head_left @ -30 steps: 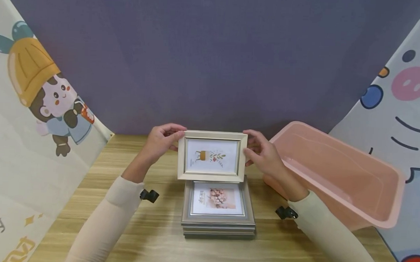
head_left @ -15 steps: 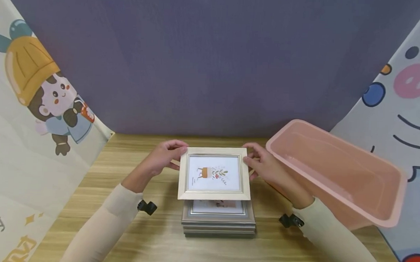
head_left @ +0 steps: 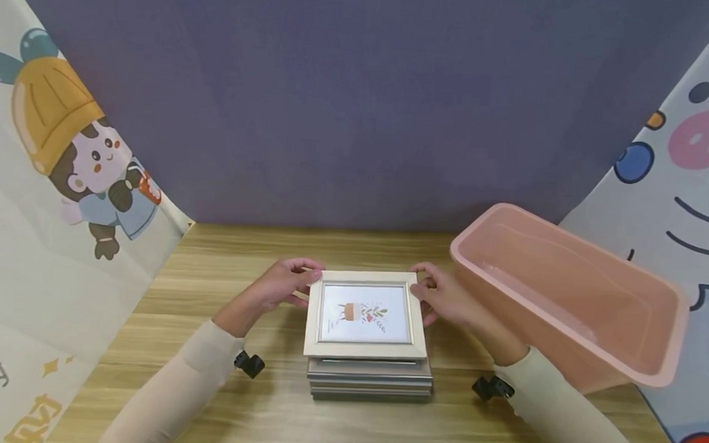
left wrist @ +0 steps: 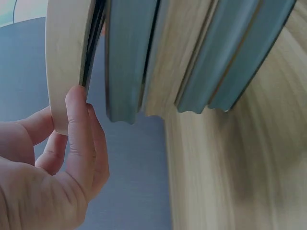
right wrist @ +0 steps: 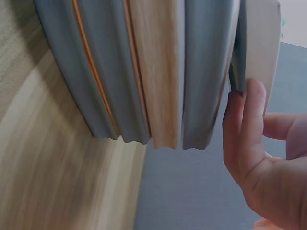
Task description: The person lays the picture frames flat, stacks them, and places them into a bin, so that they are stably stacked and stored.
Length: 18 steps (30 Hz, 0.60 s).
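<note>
A cream picture frame with a plant print lies face up over a stack of picture frames in the head view. My left hand pinches its far left corner, and my right hand pinches the far right corner. In the left wrist view, thumb and fingers grip the edge of the cream frame, with a narrow gap between it and the stack. The right wrist view likewise has fingers under the cream frame's edge, close beside the stacked grey and wood-coloured frames.
A pink plastic tub stands at the right of the wooden table, close to my right forearm. Behind the table rises a dark blue-purple panel. Printed cartoon sheets flank both sides.
The cream frame has come down and toward me, tipping from nearly upright to almost flat over the stack, covering the flower-print frame. Both hands have moved with it, still pinching its corners.
</note>
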Motion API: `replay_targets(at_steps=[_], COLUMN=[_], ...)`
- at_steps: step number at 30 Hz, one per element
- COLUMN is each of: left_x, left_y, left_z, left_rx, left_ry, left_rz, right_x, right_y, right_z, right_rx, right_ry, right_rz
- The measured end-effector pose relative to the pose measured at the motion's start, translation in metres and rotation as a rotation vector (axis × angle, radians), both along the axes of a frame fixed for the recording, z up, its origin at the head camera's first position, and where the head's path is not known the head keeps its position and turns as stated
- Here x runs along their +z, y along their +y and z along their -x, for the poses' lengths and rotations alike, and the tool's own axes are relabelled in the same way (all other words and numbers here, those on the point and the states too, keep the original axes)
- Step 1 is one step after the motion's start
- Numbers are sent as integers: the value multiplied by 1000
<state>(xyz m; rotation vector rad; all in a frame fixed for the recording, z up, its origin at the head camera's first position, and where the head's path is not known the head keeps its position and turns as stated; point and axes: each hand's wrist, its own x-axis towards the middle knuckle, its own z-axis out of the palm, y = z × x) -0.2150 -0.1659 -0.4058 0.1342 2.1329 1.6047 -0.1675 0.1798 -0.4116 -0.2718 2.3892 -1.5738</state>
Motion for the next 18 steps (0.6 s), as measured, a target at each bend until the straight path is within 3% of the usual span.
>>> replay_targets(at_steps=[18], left_x=[-2], left_y=[2], left_z=[-9], left_rx=[-30], left_ry=[-42], left_rz=[8], right_x=[-4], right_y=[3], right_z=[-8], right_rx=[-9], right_ry=[-85], right_rz=[20])
